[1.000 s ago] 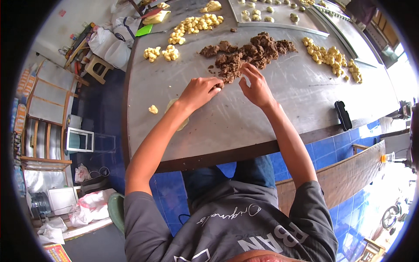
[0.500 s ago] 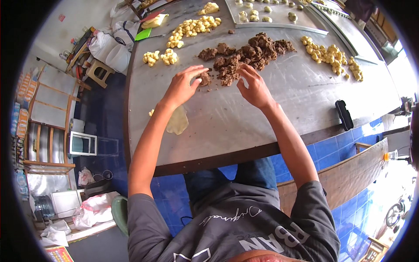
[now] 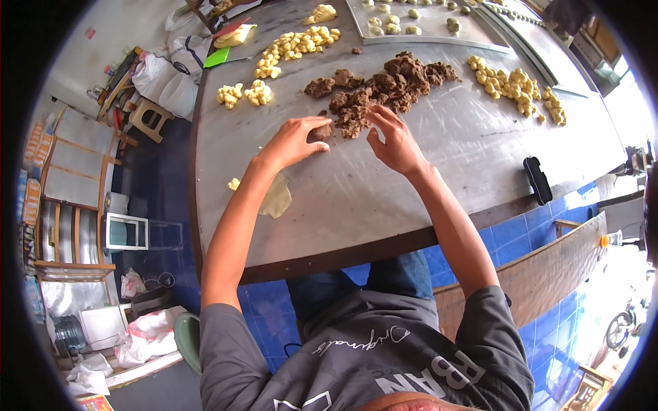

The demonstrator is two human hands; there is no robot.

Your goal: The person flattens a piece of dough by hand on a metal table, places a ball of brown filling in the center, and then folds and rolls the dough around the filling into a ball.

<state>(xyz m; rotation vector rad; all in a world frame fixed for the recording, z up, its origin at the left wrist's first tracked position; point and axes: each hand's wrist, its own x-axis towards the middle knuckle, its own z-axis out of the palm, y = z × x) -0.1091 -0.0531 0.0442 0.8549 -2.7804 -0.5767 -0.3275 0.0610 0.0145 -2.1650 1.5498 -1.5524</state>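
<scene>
Brown crumbly paste (image 3: 397, 83) is lying heaped on the metal desk (image 3: 343, 202), just beyond the left hand (image 3: 291, 141) and right hand (image 3: 397, 140). Left is curving round a small lump (image 3: 321, 131) at the paste's near-left side; can't tell if it's gripping. Right is curling loosely, released, at the near edge, contact unclear. Flat pale dough (image 3: 277, 197) is lying closer in.

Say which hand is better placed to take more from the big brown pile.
Probably the right. The right hand is open at the near edge of the brown crumbly pile, while the left hand is curled about a smaller brown lump to the pile's left.
</scene>
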